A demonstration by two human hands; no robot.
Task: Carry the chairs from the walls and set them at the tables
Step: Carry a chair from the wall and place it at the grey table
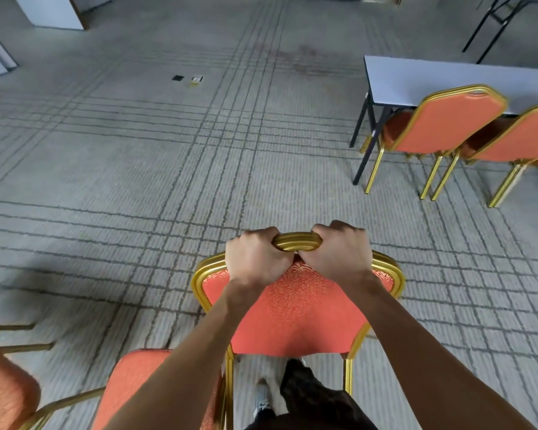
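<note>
Gripping the chair (295, 308) by its top rail (gold), left hand (255, 259) and right hand (339, 252) side by side, fingers curled over it.

floor: grey carpet (137, 181), dark grid lines | floor sockets (187, 78) | far left: white pillar (50, 10)

No readable text, label, brand or number anywhere. Floor plates (196, 79) at eleven o'clock: too small to make out.
</note>
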